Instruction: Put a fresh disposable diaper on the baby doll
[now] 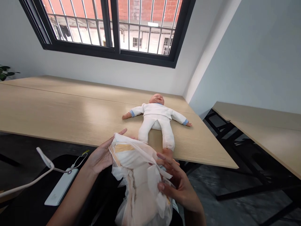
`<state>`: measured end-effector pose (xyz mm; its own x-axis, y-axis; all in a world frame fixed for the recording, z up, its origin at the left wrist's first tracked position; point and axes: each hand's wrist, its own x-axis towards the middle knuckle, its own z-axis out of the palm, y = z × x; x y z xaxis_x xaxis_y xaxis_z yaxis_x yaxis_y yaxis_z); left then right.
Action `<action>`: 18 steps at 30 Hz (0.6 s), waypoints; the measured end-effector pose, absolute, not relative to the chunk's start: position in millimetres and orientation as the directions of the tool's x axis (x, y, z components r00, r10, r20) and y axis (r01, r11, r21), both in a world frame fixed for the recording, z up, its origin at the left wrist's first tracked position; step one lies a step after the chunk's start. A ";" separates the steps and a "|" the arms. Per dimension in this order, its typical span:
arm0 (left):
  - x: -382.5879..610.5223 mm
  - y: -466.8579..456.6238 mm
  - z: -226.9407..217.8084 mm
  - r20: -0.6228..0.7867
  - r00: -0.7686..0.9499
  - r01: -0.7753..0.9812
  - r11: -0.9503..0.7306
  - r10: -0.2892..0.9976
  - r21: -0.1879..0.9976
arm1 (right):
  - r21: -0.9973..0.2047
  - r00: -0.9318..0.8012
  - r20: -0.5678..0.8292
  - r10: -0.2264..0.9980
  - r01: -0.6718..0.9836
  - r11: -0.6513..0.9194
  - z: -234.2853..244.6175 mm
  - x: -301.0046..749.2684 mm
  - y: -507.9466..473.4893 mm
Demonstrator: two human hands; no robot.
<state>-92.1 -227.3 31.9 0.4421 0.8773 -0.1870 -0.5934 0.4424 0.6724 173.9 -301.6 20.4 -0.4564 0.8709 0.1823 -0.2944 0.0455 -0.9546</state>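
My left hand [101, 158] and right hand [176, 182] hold a disposable diaper [138, 175] spread open just short of the baby doll [156, 117] on the wooden table [70, 110], with a white power bank [61, 186] off to my left.

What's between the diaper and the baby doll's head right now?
In the head view, the baby doll's white-clothed legs and torso lie between the diaper and the baby doll's head, on the pale wooden table.
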 end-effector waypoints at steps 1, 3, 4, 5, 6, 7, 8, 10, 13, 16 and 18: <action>-92.2 -227.2 33.0 -0.194 0.435 -0.587 0.441 0.879 0.679 | -0.957 -0.445 0.188 0.876 -0.285 0.060 21.0 175.6 -301.8; -92.2 -227.2 33.9 -0.200 0.431 -0.585 0.441 0.880 0.681 | -0.962 -0.427 0.179 0.886 -0.265 0.067 21.0 178.1 -302.5; -92.1 -227.4 33.6 -0.200 0.433 -0.586 0.443 0.879 0.678 | -0.962 -0.420 0.176 0.890 -0.267 0.065 20.2 178.6 -302.8; -91.9 -227.9 32.9 -0.200 0.436 -0.587 0.446 0.877 0.676 | -0.960 -0.408 0.172 0.897 -0.275 0.059 19.1 178.5 -303.0; -91.6 -228.6 32.0 -0.200 0.441 -0.588 0.450 0.875 0.672 | -0.957 -0.391 0.167 0.905 -0.284 0.054 17.8 178.0 -303.0; -91.3 -229.6 31.2 -0.198 0.447 -0.590 0.454 0.872 0.667 | -0.956 -0.370 0.165 0.914 -0.288 0.056 16.4 177.1 -302.8; -91.0 -230.9 30.5 -0.198 0.455 -0.590 0.460 0.868 0.663 | -0.955 -0.342 0.166 0.925 -0.290 0.064 15.1 176.0 -302.5; -90.4 -234.2 30.5 -0.206 0.466 -0.580 0.473 0.861 0.663 | -0.953 -0.274 0.177 0.945 -0.288 0.095 13.9 174.0 -301.6; -89.7 -238.7 33.6 -0.232 0.467 -0.534 0.482 0.853 0.695 | -0.960 -0.188 0.194 0.963 -0.239 0.147 15.7 175.1 -301.6; -88.6 -240.4 36.9 -0.230 0.461 -0.511 0.469 0.857 0.721 | -0.970 -0.124 0.237 0.963 -0.093 0.227 19.9 182.8 -303.4; -87.6 -240.6 36.8 -0.212 0.470 -0.491 0.454 0.857 0.744 | -0.957 -0.077 0.289 0.954 -0.003 0.290 22.7 188.8 -305.1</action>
<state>-87.6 -240.6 36.8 0.4703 0.8567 -0.2120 -0.4909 0.4536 0.7438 188.8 -305.1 22.7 -0.0774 0.9541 0.2892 -0.0031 0.2898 -0.9571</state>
